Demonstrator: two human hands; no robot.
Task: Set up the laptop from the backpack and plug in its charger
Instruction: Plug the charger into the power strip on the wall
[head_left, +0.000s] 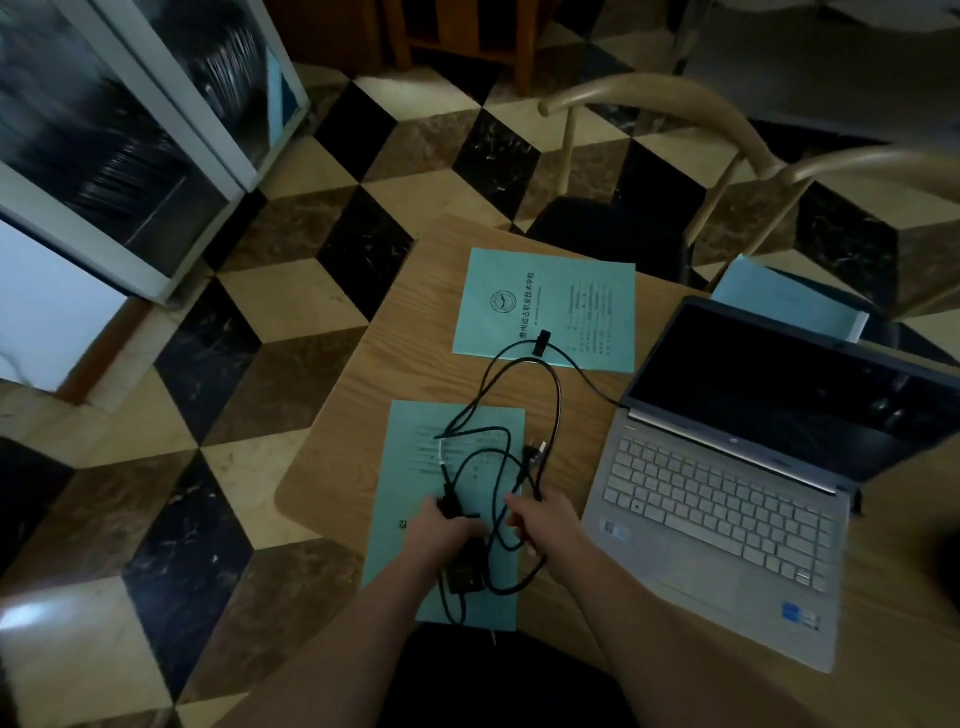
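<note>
Left hand (445, 525): fingers curled round the black charger cable (558, 410) above the charger brick (464, 571), over a green booklet (410, 467).
Right hand (545, 519): pinches cable loops near the wall plug (537, 451).
Laptop (737, 499): open, screen dark, on the wooden table (363, 415), right of both hands; cable runs to its left edge.

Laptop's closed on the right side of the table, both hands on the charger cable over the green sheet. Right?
Not quite: the head view shows the laptop open, its screen dark. The rest holds: it sits on the right of the table, and the left hand and right hand grip the charger cable over the green sheet.
</note>
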